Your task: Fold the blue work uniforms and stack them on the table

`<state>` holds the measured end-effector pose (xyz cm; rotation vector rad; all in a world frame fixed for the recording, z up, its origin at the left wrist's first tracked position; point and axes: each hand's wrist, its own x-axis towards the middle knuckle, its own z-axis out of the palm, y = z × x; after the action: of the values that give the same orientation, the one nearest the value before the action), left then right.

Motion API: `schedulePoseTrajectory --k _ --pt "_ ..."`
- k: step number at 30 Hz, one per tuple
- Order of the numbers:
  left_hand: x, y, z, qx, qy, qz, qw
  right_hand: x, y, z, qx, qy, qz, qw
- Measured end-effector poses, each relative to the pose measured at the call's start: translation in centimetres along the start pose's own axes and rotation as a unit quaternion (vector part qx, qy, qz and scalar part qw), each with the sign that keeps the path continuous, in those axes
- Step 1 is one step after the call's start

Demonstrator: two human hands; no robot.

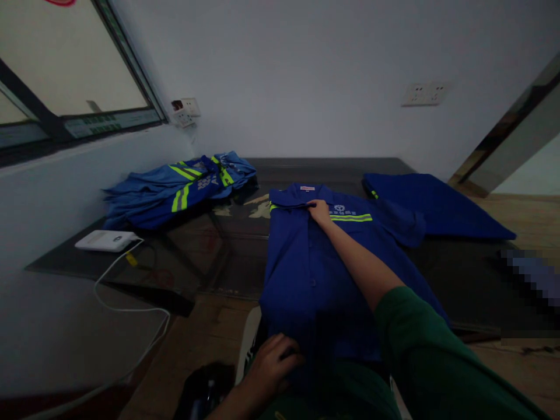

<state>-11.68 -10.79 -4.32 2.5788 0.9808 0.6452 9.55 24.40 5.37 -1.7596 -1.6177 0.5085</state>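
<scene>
A blue work shirt with yellow reflective stripes lies spread, front up, on a dark glass table. Its hem hangs over the near edge. My right hand reaches far forward and pinches the shirt's placket just below the collar. My left hand is curled on the shirt's lower hem at the near edge, fingers closed on the cloth. I wear a green sleeve.
A heap of similar blue striped garments lies at the table's back left. Another blue garment lies flat at the back right. A white device with a white cable sits on the left edge. Wall sockets are behind.
</scene>
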Motion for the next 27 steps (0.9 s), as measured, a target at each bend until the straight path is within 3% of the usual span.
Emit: schedulePoseTrajectory --k 4,9,12,14,17,19,21,24,25,27 --pt "-0.3 -0.5 0.4 0.015 -0.039 -0.08 0.996 -0.5 0.3 0.2 -0.022 -0.013 -0.016 1.0" --pt "1.2 -0.1 0.5 0.034 -0.091 -0.141 0.985 -0.9 -0.2 -0.6 -0.064 -0.042 -0.034 0.996" --pt "1.6 0.5 -0.6 -0.006 -0.09 -0.16 0.983 -1.4 -1.2 -1.3 -0.099 -0.053 -0.059 0.992" --pt "1.8 1.1 -2.5 -0.077 -0.092 -0.159 0.98 -2.0 -2.4 -1.4 -0.133 -0.051 -0.09 0.986" --pt "2.8 1.9 -7.2 -0.195 -0.091 -0.141 0.966 -2.8 -4.5 -0.6 -0.22 -0.041 -0.167 0.96" --pt "4.5 1.7 -10.9 -0.239 -0.033 -0.135 0.961 -3.0 -5.8 0.3 -0.263 -0.039 -0.204 0.942" --pt "7.4 0.0 -14.2 -0.245 0.082 -0.145 0.955 -2.8 -6.7 1.0 -0.26 -0.049 -0.197 0.944" --pt "14.0 -5.6 -17.7 -0.239 0.251 -0.166 0.923 -1.8 -7.1 1.1 -0.228 -0.068 -0.153 0.959" --pt "16.5 -8.1 -18.3 -0.233 0.289 -0.175 0.912 -1.4 -7.0 1.0 -0.221 -0.069 -0.139 0.963" --pt "21.8 -13.4 -19.0 -0.183 0.285 -0.206 0.918 -0.5 -6.5 0.4 -0.215 -0.063 -0.11 0.968"
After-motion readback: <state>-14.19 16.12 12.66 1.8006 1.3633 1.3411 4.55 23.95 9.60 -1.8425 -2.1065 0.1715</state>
